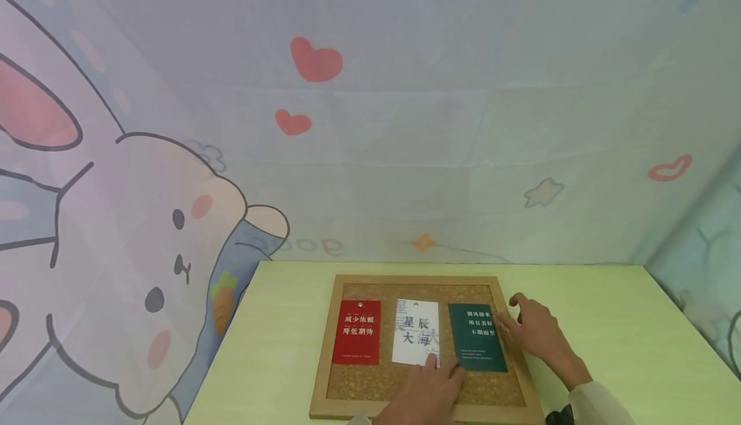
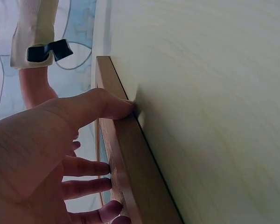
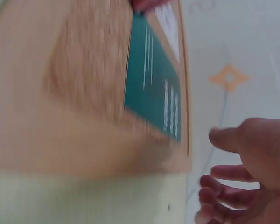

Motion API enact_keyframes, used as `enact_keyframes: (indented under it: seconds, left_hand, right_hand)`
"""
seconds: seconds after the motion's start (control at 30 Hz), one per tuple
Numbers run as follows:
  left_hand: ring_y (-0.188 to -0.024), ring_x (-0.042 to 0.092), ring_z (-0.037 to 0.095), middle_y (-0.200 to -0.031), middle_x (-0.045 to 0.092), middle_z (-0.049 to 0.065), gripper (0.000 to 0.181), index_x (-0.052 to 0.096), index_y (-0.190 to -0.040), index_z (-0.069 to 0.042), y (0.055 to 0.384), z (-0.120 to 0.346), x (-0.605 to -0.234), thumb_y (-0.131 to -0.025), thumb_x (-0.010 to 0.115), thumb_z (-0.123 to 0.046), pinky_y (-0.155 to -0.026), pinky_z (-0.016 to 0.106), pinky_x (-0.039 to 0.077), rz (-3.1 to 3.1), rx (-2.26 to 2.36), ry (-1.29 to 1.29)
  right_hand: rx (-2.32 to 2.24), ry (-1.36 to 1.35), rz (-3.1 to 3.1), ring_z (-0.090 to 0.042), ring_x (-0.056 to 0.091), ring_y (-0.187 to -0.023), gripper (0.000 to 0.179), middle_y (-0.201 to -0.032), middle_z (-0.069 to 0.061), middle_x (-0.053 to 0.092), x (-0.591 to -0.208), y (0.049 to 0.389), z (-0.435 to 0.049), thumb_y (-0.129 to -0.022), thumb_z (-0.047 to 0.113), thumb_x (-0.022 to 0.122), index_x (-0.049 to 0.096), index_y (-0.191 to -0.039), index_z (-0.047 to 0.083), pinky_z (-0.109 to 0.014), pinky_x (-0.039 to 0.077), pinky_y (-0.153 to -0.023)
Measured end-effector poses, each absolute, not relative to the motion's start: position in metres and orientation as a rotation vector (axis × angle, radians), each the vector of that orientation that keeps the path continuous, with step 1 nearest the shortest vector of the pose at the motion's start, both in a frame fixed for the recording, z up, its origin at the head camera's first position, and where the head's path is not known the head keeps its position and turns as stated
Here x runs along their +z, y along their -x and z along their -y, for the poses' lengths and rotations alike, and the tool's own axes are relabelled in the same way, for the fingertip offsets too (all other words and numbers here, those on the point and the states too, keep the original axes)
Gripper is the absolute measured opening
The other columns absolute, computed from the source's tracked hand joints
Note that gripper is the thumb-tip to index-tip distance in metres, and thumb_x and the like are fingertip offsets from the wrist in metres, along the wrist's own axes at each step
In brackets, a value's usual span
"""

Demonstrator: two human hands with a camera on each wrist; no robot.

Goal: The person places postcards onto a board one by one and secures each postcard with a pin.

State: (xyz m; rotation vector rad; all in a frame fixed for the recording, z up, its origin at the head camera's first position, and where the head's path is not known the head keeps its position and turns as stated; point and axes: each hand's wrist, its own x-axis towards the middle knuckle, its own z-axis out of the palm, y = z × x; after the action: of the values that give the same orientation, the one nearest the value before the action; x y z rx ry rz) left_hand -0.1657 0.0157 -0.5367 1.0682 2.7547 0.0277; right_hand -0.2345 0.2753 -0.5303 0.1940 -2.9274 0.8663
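Note:
A cork board [image 1: 359, 386] in a wooden frame lies on the table. On it are a red card [image 1: 356, 341], a white card [image 1: 413, 341] and a green card [image 1: 477, 341], side by side. My left hand [image 1: 425, 393] reaches over the near edge. Its fingertips are at the green card's lower left corner, and in the left wrist view the thumb rests against the frame [image 2: 140, 154]. Beside the board's right edge hovers my right hand [image 1: 538, 332], fingers loosely bent around nothing visible. The right wrist view is blurred.
A pale wooden table [image 1: 613, 335] extends on both sides of the board. Behind it hangs a cloth backdrop [image 1: 405, 123] printed with a rabbit, hearts and stars. Small pins show at the tops of the red and white cards. A tiny dark speck [image 3: 169, 207] appears on the table.

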Motion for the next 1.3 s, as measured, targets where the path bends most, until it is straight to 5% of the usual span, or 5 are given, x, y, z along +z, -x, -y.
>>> enact_keyframes:
  seconds: [0.27,0.77,1.07,1.3]
  left_hand:
    - [-0.098,0.046,0.008,-0.14,0.047,-0.01,0.086,0.052,-0.147,-0.026,0.165,-0.016,-0.538,-0.081,0.066,-0.08,-0.078,0.027,0.047,-2.776,0.035,-1.078]
    - [-0.097,0.044,0.008,-0.136,0.048,-0.011,0.088,0.052,-0.146,-0.026,0.167,-0.017,-0.54,-0.08,0.063,-0.083,-0.077,0.025,0.047,-2.765,0.042,-1.065]
    - [-0.101,0.045,0.008,-0.139,0.047,-0.012,0.088,0.051,-0.147,-0.028,0.166,-0.017,-0.536,-0.079,0.065,-0.083,-0.082,0.029,0.049,-2.742,0.083,-1.029]
    - [-0.1,0.046,0.009,-0.139,0.047,-0.012,0.085,0.051,-0.146,-0.029,0.168,-0.017,-0.537,-0.08,0.065,-0.081,-0.081,0.03,0.05,-2.741,0.05,-1.036]
  right_hand:
    - [0.79,-0.128,2.906,-0.024,0.054,-0.063,0.034,-0.085,-0.02,0.061,-0.552,0.258,-0.315,-0.1,0.008,0.058,0.052,-0.124,-0.017,-0.039,0.043,-0.051]
    - [0.792,-0.031,2.909,-0.024,0.053,-0.062,0.013,-0.085,-0.013,0.061,-0.574,0.272,-0.322,-0.102,0.012,0.057,0.063,-0.101,0.001,-0.04,0.043,-0.049]
    - [0.863,-0.163,2.783,-0.018,0.05,-0.057,0.01,-0.077,-0.007,0.06,-0.565,0.27,-0.31,-0.104,0.007,0.054,0.057,-0.1,-0.002,-0.034,0.04,-0.048]
    - [0.946,-0.302,2.784,-0.018,0.06,-0.076,0.004,-0.087,-0.007,0.066,-0.544,0.274,-0.28,-0.099,0.003,0.063,0.063,-0.1,-0.001,-0.035,0.051,-0.063]
